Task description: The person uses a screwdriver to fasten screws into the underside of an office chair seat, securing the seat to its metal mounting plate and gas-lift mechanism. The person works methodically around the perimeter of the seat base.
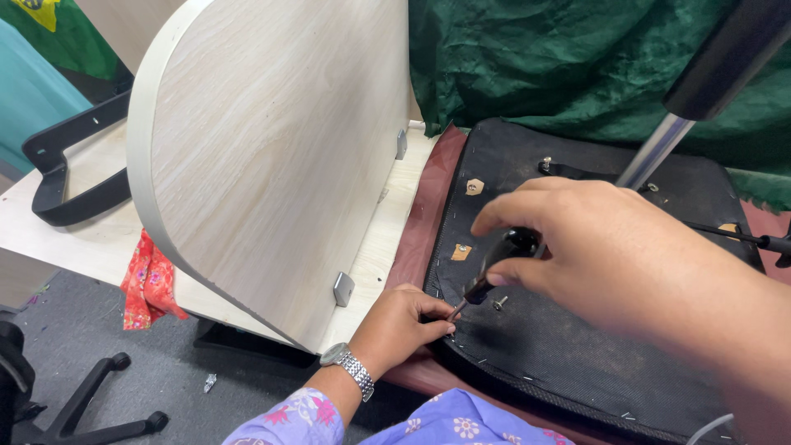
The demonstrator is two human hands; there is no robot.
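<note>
Right hand [601, 255] grips black-handled screwdriver [494, 268], left hand [404, 321] pinches its tip against black fabric chair-seat underside [577, 354]; keep shaft upright, press firmly.

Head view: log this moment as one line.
right hand: grips black-handled screwdriver | left hand: steadies its tip | surface: black fabric underside of chair seat | nearby: loose screw

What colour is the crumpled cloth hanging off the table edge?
The cloth is red with a flowery pattern, seen in the head view.
</note>
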